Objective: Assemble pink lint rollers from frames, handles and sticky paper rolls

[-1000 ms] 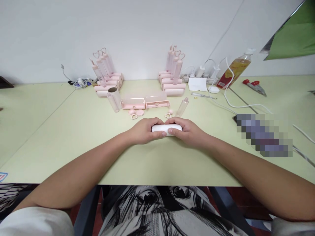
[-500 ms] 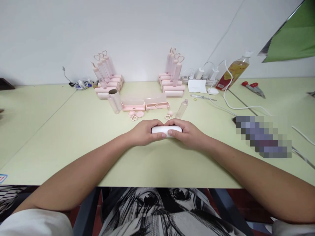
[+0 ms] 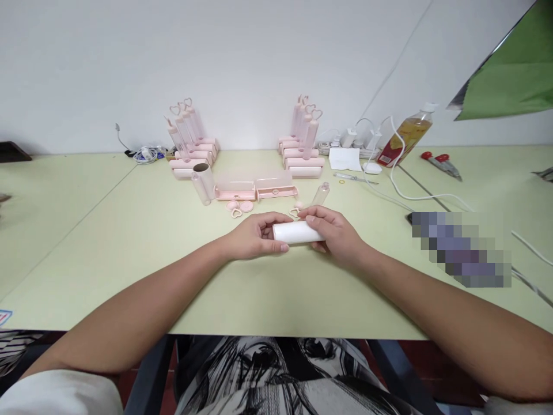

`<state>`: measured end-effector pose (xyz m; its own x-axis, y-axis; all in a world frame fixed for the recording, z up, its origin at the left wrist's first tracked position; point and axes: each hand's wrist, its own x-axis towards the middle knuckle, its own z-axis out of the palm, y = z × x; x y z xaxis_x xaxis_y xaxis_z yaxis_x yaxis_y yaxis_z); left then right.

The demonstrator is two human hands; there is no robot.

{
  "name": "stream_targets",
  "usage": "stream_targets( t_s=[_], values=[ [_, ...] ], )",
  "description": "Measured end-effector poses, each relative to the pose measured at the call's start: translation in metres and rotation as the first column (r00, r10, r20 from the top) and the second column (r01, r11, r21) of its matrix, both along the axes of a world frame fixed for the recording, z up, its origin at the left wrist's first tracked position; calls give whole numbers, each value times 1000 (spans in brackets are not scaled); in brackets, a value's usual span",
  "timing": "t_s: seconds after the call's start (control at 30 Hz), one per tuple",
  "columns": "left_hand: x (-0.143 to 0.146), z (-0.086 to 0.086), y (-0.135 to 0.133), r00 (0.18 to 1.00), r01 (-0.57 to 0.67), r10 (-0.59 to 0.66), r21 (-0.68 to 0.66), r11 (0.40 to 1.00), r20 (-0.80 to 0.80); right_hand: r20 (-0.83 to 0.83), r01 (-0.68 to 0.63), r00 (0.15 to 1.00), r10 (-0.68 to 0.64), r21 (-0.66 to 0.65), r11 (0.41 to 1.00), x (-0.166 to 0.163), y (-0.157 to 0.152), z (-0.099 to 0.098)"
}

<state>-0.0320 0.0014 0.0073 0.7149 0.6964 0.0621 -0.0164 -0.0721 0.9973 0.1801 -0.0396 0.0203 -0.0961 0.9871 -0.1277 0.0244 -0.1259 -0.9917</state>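
A white paper roll (image 3: 298, 231) lies crosswise between my hands, low over the near middle of the table. My right hand (image 3: 334, 233) is closed around its right end, thumb on top. My left hand (image 3: 261, 235) curls round the left end, thumb along the near side and fingers behind. Just beyond are two pink open cases with clear lids, the left case (image 3: 235, 192) and the right case (image 3: 276, 191). Pink heart-shaped rings, one of them the left ring (image 3: 236, 213), and round pink caps (image 3: 246, 206) lie in front of the cases. A clear tube (image 3: 320, 194) stands behind my right hand.
A cardboard-cored roll (image 3: 207, 180) and another clear tube (image 3: 200, 189) stand at left. Assembled pink rollers form a left group (image 3: 194, 151) and a right group (image 3: 302, 155). Rightward are a drink bottle (image 3: 406, 138), a white cable (image 3: 425, 197), red-handled pliers (image 3: 443, 164) and a pixelated phone (image 3: 458, 248).
The white roll has turned and slid slightly right. My right hand has shifted its hold, its thumb now on top. My left hand's fingers have loosened a little at the left end.
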Motion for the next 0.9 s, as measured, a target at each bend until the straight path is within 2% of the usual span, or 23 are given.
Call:
stream_targets(
  t_s=[0.17,0.43,0.57,0.67,0.77,0.83,0.9],
  values=[
    [2,2,-5,1000,22,-19,-154,988,23,-163,72,984,-78,-45,996,0,5,0],
    [-1,1,-3,994,108,-110,-151,983,-4,-165,139,974,-153,-96,986,2,9,-1],
    [-1,2,-3,993,98,-102,-59,993,-62,-115,85,990,-84,6,996,0,6,-3],
    [0,8,-7,989,64,-48,116,991,-138,-4,-104,995,104,59,993,-2,0,-5],
    [0,14,-10,973,77,-16,256,964,-232,146,-324,942,303,159,933,-2,-6,-5],
    [0,15,-11,970,83,-10,293,952,-242,254,-348,924,285,253,903,1,-8,-4],
    [-1,12,-9,980,67,-10,284,957,-198,304,-243,943,139,339,909,4,-6,-2]
  ],
)
